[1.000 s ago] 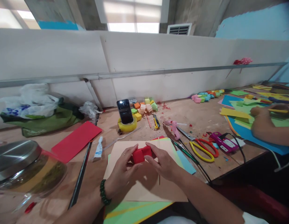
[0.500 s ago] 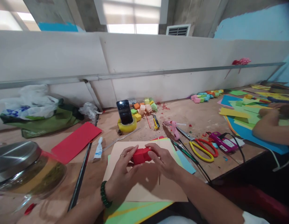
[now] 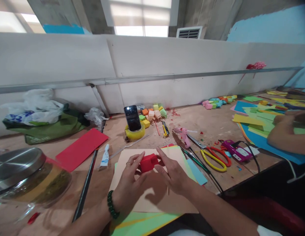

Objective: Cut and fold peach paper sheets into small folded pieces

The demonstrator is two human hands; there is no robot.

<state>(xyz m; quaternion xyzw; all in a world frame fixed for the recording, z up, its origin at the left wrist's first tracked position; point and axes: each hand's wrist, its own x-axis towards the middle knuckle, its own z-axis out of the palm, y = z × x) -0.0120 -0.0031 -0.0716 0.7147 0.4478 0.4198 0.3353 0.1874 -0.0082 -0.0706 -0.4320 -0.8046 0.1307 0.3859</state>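
Both of my hands hold a small red foam block (image 3: 148,162) just above a beige sheet (image 3: 152,193) in the middle foreground. My left hand (image 3: 131,183), with a ring and a dark bead bracelet, grips the block's left side with bent fingers. My right hand (image 3: 172,173) pinches its right side, the index finger raised over it. Green and yellow sheets (image 3: 140,224) lie under the beige one.
Red-and-yellow scissors (image 3: 212,157), a pink glue gun (image 3: 183,135), a phone on a yellow tape roll (image 3: 133,123), coloured foam cubes (image 3: 153,113) and a red sheet (image 3: 80,148) lie around. A glass jar with metal lid (image 3: 21,180) stands left. Another person's arm (image 3: 285,134) works at the right.
The red block has been turned slightly between my hands. My right index finger has lifted higher. The other person's hand has shifted a little over the coloured sheets.
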